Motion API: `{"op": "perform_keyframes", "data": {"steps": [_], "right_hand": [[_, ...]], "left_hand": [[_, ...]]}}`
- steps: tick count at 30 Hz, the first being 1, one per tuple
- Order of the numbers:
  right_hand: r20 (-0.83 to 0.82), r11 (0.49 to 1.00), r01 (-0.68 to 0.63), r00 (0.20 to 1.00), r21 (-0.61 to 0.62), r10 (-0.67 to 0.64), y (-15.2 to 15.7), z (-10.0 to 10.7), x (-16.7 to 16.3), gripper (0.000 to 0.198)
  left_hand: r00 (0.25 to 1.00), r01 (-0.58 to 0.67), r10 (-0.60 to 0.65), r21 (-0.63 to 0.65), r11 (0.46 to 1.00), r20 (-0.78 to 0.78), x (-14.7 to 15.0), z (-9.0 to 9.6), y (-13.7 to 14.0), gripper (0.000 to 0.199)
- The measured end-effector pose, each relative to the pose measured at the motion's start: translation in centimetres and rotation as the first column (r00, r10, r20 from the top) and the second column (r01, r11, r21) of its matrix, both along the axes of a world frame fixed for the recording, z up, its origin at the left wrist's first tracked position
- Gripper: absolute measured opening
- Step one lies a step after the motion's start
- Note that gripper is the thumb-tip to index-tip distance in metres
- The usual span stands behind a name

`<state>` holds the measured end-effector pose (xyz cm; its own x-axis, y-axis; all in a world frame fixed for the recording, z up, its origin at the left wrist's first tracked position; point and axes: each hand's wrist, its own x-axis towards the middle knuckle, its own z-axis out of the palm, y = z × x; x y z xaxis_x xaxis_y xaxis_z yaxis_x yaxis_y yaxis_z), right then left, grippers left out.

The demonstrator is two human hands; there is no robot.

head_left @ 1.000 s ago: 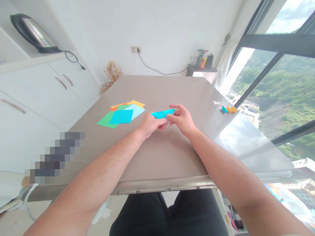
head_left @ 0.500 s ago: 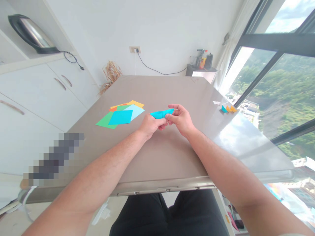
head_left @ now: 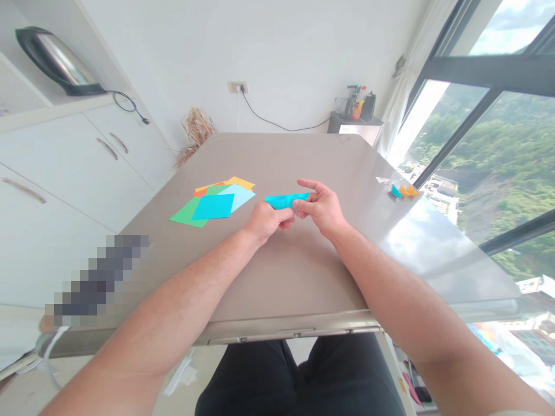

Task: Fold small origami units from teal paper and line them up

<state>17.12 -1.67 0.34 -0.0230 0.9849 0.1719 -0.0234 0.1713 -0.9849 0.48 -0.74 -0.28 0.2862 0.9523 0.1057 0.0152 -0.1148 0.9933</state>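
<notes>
Between my two hands is a folded strip of bright blue paper (head_left: 281, 201), held above the table near the middle of the head view. My left hand (head_left: 267, 219) is closed on its left end and lower edge, the thumb lying along the bottom. At the right end, my right hand (head_left: 318, 205) pinches the paper with the thumb in front, and its index finger is raised off the paper. Left of my hands lies a fanned group of coloured paper sheets (head_left: 213, 206), with a blue one on top of green, light blue, orange and yellow ones.
Small folded paper boats (head_left: 403, 191), blue and yellow-orange, stand at the table's right edge by the window. A brown table (head_left: 277, 277) spans the view. A dark pixelated patch (head_left: 97, 280) covers something at the left edge. An electric kettle (head_left: 60, 60) rests on a shelf.
My right index finger has lifted away from the paper's top edge, and my right hand has opened slightly. The left hand and the sheets stay put.
</notes>
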Motion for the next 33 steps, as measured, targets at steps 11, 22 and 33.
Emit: {"op": "perform_keyframes", "data": {"steps": [11, 22, 33], "right_hand": [[0.071, 1.000, -0.008, 0.997, -0.016, 0.009, -0.1, 0.5, 0.5, 0.055], [-0.149, 0.995, 0.036, 0.988, -0.096, -0.050, 0.1, 1.1, 2.2, 0.037], [0.091, 1.000, 0.025, 0.996, -0.015, -0.024, 0.0, 0.1, 0.5, 0.016]], "left_hand": [[0.999, -0.038, 0.038, 0.001, 0.999, -0.010, -0.1, 0.2, -0.2, 0.009], [0.993, -0.102, 0.103, -0.032, 0.994, 0.050, -0.2, -0.3, 0.3, 0.018], [1.000, -0.001, 0.002, -0.039, 0.999, 0.021, -0.3, -0.2, 0.2, 0.023]]}}
